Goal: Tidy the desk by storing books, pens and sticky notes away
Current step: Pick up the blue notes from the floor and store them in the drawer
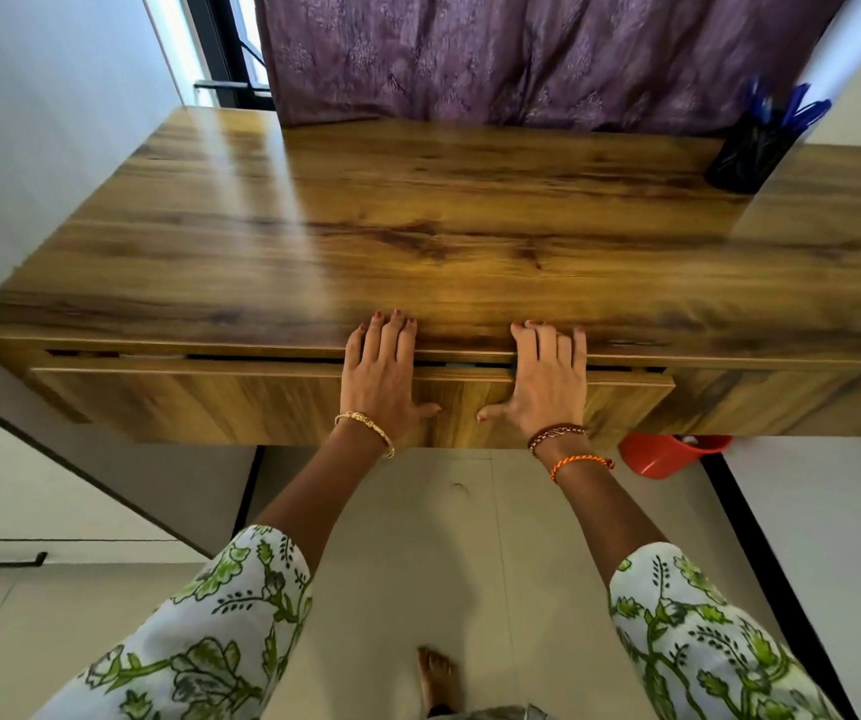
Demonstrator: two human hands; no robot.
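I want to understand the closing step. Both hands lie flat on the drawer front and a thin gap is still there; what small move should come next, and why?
Probably a short, even push forward with both palms until the drawer front sits flush. A dark gap shows under the desk top, the left hand and right hand already press it with straight fingers, and pens stand in the pen holder.

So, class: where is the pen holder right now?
In the head view, the pen holder stands at the desk's far right corner, beside the purple curtain.
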